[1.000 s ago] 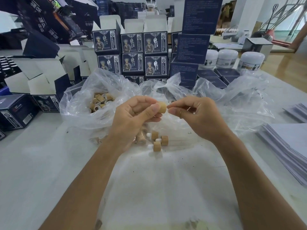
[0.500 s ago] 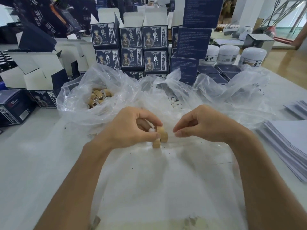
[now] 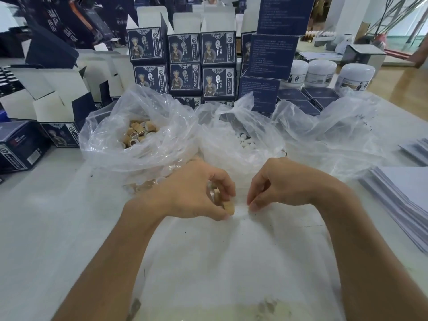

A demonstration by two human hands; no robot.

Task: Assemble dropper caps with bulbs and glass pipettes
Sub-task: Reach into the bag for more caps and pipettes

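Both hands have dropped from chest height to the sheet (image 3: 231,262). The left hand (image 3: 196,193) now curls its fingers round a tan cap (image 3: 229,208) and sets it down among caps half hidden under the palm. The right hand (image 3: 284,184), just right of the cap, has let go and pinches thumb to forefinger on nothing visible. Judging by this, one cap is finished. Behind the cap, left, a bag of caps (image 3: 139,133); behind it, right, a bag of bulbs (image 3: 242,140).

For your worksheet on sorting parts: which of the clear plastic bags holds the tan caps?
The left bag; the middle bag holds small white pieces instead.
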